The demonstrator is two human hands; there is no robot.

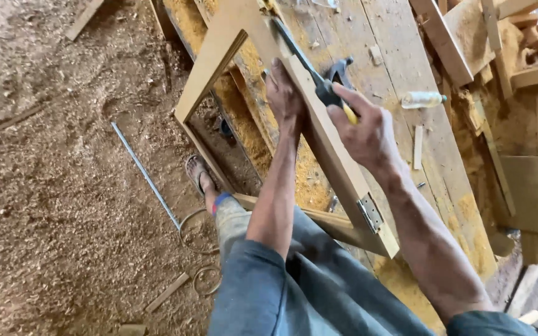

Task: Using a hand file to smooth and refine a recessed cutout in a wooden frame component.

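While the fingers of the right hand (pixel 368 134) close around the yellow handle of a long dark tool (pixel 309 68), its shaft lying along the wooden frame (pixel 325 140), the left hand (pixel 284 96) grips that frame's rail, a carpenter works at a plank bench (pixel 393 68). The frame leans on the bench edge, a metal hinge (pixel 370 213) near its lower corner, a small bottle (pixel 423 99) just beyond. The step looks like working the rail; next calls for a steady brace and controlled push along it
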